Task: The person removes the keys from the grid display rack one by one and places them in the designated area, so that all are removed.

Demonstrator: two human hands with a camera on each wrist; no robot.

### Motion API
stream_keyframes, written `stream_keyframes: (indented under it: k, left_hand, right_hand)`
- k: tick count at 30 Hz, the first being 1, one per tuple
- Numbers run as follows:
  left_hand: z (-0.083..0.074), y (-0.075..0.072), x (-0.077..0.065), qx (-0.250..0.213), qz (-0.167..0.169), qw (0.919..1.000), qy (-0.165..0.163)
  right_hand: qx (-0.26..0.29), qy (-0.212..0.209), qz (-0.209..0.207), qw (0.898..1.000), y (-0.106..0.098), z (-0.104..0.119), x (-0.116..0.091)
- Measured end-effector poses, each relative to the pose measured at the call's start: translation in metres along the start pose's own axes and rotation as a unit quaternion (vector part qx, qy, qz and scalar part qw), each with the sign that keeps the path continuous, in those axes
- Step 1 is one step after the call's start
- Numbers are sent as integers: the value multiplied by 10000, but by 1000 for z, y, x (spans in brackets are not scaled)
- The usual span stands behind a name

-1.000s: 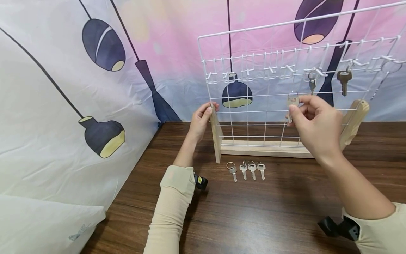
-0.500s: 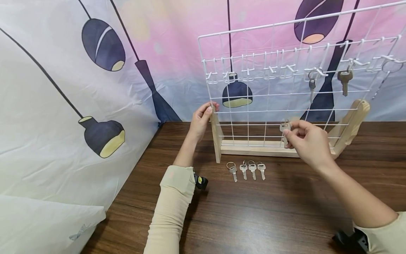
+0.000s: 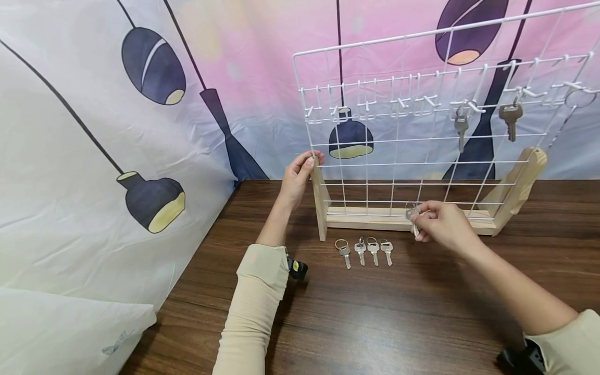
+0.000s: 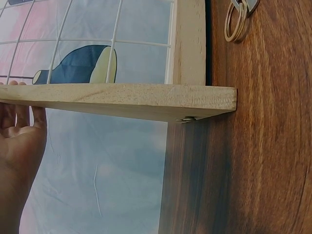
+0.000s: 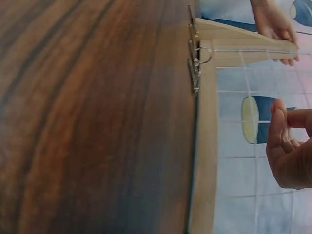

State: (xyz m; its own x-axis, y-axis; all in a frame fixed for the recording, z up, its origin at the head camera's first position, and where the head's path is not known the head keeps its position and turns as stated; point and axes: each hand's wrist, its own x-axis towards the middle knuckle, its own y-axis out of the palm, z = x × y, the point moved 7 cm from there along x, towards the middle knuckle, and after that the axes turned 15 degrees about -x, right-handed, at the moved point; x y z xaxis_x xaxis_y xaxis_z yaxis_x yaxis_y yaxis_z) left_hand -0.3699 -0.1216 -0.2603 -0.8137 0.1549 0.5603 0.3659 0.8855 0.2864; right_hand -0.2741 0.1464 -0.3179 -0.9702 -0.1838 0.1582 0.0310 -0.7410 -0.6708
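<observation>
My right hand (image 3: 442,224) pinches a silver key (image 3: 412,214) with a ring between thumb and fingers, low in front of the white wire rack (image 3: 392,165). In the right wrist view that hand (image 5: 292,151) shows its thumb meeting the fingertips, and the key is hidden. My left hand (image 3: 297,174) grips the top of the rack's left wooden side (image 3: 320,198); in the left wrist view its fingers (image 4: 38,117) go behind the wood. Several silver keys (image 3: 373,251) with rings lie in a row on the table, in front of the rack's wooden base (image 3: 365,221).
Along the rack's upper part runs a row of white hooks (image 3: 400,104). A silver key (image 3: 461,125) and a brownish key (image 3: 511,117) hang toward its right, with a large ring (image 3: 580,97) farther over. A printed cloth (image 3: 225,47) hangs behind the brown table (image 3: 356,323).
My right hand has come down and a little left with the key, from below the hooks to near the rack's base. The left hand has stayed put.
</observation>
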Motion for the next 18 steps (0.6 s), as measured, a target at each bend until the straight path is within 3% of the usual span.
stream_keyframes:
  k: [7, 18]
  left_hand:
    - [0, 0, -1, -95, -11, 10000, 21]
    - [2, -2, 1, -68, -49, 10000, 28]
  right_hand:
    - [583, 475, 1244, 9894, 29, -17, 3]
    - [678, 940, 1990, 9731, 57, -36, 1]
